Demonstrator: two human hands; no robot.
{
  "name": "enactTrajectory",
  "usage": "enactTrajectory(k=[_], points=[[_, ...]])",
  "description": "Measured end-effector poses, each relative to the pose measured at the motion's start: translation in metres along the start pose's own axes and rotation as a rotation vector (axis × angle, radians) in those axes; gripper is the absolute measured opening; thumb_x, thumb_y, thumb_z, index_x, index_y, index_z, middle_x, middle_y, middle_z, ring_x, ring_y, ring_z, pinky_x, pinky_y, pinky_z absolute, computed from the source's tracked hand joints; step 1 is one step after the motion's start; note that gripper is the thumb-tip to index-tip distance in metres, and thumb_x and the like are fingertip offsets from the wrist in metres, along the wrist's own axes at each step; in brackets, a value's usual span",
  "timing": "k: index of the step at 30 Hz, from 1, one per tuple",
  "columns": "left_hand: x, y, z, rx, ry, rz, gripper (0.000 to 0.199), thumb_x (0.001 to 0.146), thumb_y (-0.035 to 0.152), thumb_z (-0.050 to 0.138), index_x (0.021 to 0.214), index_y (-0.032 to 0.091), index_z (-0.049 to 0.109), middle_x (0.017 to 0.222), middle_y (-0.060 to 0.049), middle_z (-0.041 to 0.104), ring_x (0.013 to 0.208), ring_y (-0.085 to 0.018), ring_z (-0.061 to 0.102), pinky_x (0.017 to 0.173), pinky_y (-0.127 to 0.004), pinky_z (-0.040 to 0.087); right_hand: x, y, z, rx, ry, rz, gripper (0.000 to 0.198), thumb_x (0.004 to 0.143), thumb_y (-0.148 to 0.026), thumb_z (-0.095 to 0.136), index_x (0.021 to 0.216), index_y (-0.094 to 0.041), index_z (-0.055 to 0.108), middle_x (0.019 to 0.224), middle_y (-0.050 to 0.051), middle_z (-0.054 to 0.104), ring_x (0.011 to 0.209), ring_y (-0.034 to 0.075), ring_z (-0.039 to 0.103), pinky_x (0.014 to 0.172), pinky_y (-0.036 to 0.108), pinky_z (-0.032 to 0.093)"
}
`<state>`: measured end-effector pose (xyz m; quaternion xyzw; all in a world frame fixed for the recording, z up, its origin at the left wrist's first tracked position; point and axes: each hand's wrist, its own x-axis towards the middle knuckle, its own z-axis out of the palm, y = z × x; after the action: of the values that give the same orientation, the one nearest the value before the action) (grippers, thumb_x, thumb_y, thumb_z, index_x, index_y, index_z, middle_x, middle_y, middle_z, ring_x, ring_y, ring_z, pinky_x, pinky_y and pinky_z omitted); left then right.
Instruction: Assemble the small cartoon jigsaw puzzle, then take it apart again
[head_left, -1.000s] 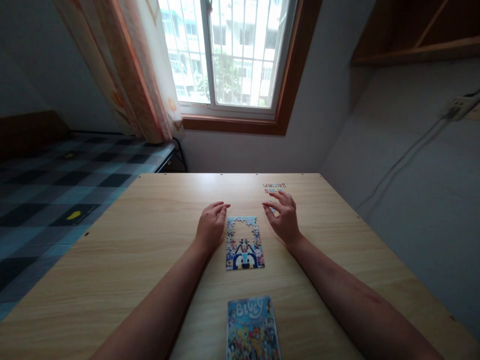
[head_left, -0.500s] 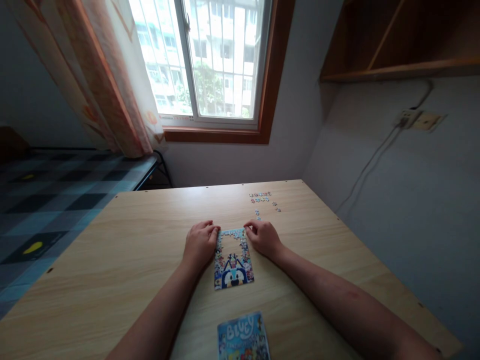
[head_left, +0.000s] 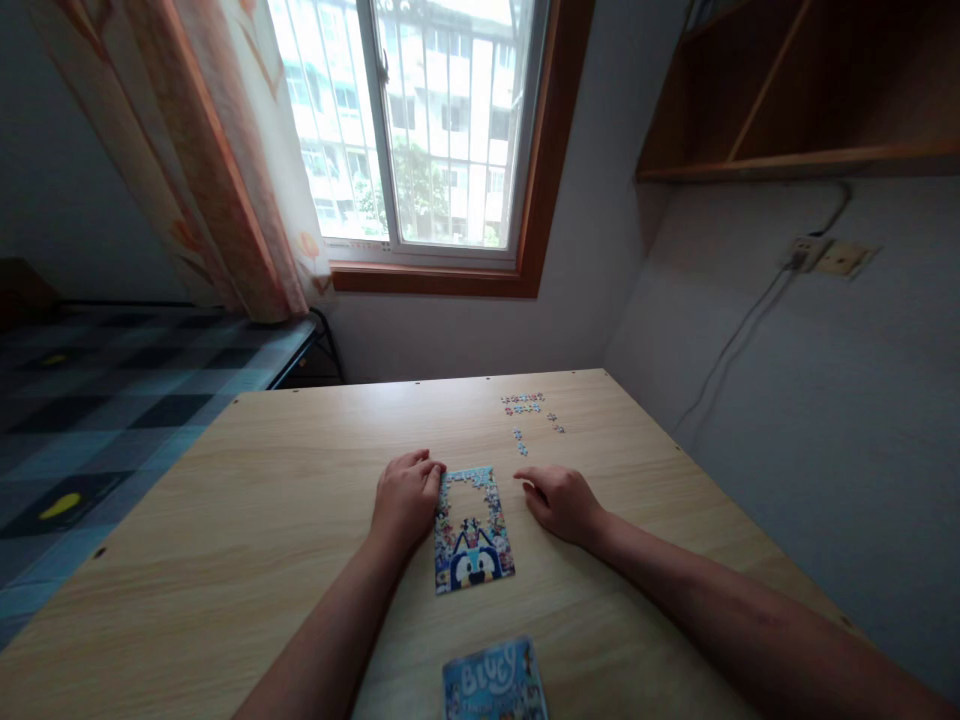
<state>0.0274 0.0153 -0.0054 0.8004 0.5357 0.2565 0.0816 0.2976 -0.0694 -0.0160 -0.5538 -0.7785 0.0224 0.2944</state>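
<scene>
A partly assembled jigsaw puzzle (head_left: 475,570) lies on the wooden table, with a blue dog's face at its near end and a bare gap in its upper middle. Along its left edge, near the far corner, my left hand (head_left: 407,500) rests with fingers lying out and the fingertips touching the puzzle's edge. My right hand (head_left: 566,502) is to the right of the puzzle, apart from it. Its index finger points left, the other fingers are bent, and nothing shows in it. Beyond it lie several loose puzzle pieces (head_left: 520,441).
More loose pieces (head_left: 523,404) form short rows toward the table's far edge. A blue "Bluey" box (head_left: 491,680) lies at the near side of the table (head_left: 285,500). A bed (head_left: 150,390) stands at left, a window ahead, and a wall shelf (head_left: 787,165) at upper right.
My right hand has left the puzzle's top right corner and moved right, its index finger stretching out. My left hand stays at the left edge. The view has tilted slightly.
</scene>
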Motion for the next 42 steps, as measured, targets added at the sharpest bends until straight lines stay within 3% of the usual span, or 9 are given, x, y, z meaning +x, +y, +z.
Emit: enactTrajectory(k=[3, 5, 8, 12, 17, 20, 26, 32, 42], points=[[0.0, 0.001, 0.0, 0.003, -0.014, -0.013, 0.04, 0.094, 0.034, 0.043, 0.096, 0.024, 0.081, 0.125, -0.009, 0.071, 0.121, -0.029, 0.06, 0.107, -0.045, 0.044, 0.009, 0.02, -0.004, -0.128, 0.025, 0.024, 0.037, 0.091, -0.018, 0.052, 0.124, -0.02, 0.068, 0.108, 0.009, 0.073, 0.102, 0.023, 0.063, 0.092, 0.033, 0.048], [0.0, 0.001, 0.0, -0.001, -0.01, -0.015, 0.039, 0.094, 0.035, 0.043, 0.097, 0.023, 0.081, 0.124, -0.009, 0.071, 0.121, -0.029, 0.06, 0.107, -0.045, 0.044, 0.018, 0.036, -0.004, -0.244, 0.037, 0.132, 0.047, 0.09, -0.021, 0.053, 0.137, -0.019, 0.06, 0.127, 0.012, 0.066, 0.12, 0.026, 0.056, 0.106, 0.04, 0.041], [0.0, 0.0, 0.002, -0.022, 0.01, -0.012, 0.039, 0.094, 0.035, 0.044, 0.1, 0.023, 0.08, 0.121, -0.009, 0.072, 0.12, -0.028, 0.06, 0.107, -0.044, 0.044, 0.032, 0.054, 0.001, -0.384, -0.009, 0.381, 0.066, 0.092, -0.029, 0.051, 0.156, -0.016, 0.038, 0.159, 0.013, 0.037, 0.149, 0.032, 0.026, 0.121, 0.054, 0.021], [0.001, -0.003, 0.005, -0.049, 0.034, -0.028, 0.037, 0.092, 0.034, 0.046, 0.102, 0.021, 0.08, 0.121, -0.01, 0.072, 0.119, -0.028, 0.061, 0.108, -0.046, 0.044, 0.051, 0.068, 0.011, -0.408, -0.133, 0.504, 0.07, 0.098, -0.038, 0.042, 0.162, -0.019, 0.023, 0.168, 0.011, 0.015, 0.156, 0.031, 0.005, 0.123, 0.06, 0.004], [0.003, -0.005, 0.008, -0.052, 0.05, -0.034, 0.037, 0.09, 0.034, 0.048, 0.103, 0.02, 0.079, 0.122, -0.01, 0.072, 0.118, -0.029, 0.061, 0.108, -0.046, 0.045, 0.074, 0.075, 0.017, -0.417, -0.143, 0.591, 0.064, 0.101, -0.044, 0.039, 0.161, -0.025, 0.028, 0.167, 0.012, 0.016, 0.156, 0.032, 0.006, 0.123, 0.06, 0.003], [0.004, -0.006, 0.009, -0.05, 0.047, -0.032, 0.037, 0.09, 0.033, 0.048, 0.104, 0.021, 0.079, 0.122, -0.01, 0.072, 0.118, -0.029, 0.061, 0.108, -0.046, 0.044, 0.08, 0.076, 0.019, -0.403, -0.106, 0.589, 0.056, 0.1, -0.043, 0.042, 0.154, -0.028, 0.043, 0.166, 0.011, 0.021, 0.155, 0.033, 0.009, 0.122, 0.061, 0.004], [0.004, -0.006, 0.01, -0.057, 0.063, -0.029, 0.037, 0.09, 0.032, 0.047, 0.104, 0.02, 0.079, 0.121, -0.01, 0.072, 0.118, -0.029, 0.061, 0.108, -0.046, 0.044, 0.065, 0.064, 0.015, -0.388, 0.104, 0.419, 0.031, 0.095, -0.035, 0.054, 0.113, -0.022, 0.076, 0.159, 0.012, 0.038, 0.153, 0.033, 0.017, 0.122, 0.06, 0.005], [0.006, -0.005, 0.009, -0.061, 0.068, -0.026, 0.036, 0.089, 0.03, 0.048, 0.104, 0.019, 0.079, 0.12, -0.011, 0.072, 0.117, -0.028, 0.062, 0.108, -0.044, 0.044, 0.046, 0.05, 0.011, -0.365, 0.193, 0.404, 0.021, 0.09, -0.032, 0.061, 0.09, -0.018, 0.077, 0.152, 0.013, 0.047, 0.149, 0.034, 0.024, 0.12, 0.06, 0.012], [0.008, -0.004, 0.008, -0.148, 0.104, -0.058, 0.036, 0.088, 0.028, 0.047, 0.102, 0.018, 0.079, 0.118, -0.011, 0.072, 0.117, -0.028, 0.062, 0.11, -0.042, 0.043, 0.026, 0.041, 0.01, -0.344, 0.21, 0.513, 0.021, 0.09, -0.034, 0.065, 0.099, -0.02, 0.078, 0.153, 0.013, 0.045, 0.148, 0.036, 0.025, 0.119, 0.061, 0.015]])
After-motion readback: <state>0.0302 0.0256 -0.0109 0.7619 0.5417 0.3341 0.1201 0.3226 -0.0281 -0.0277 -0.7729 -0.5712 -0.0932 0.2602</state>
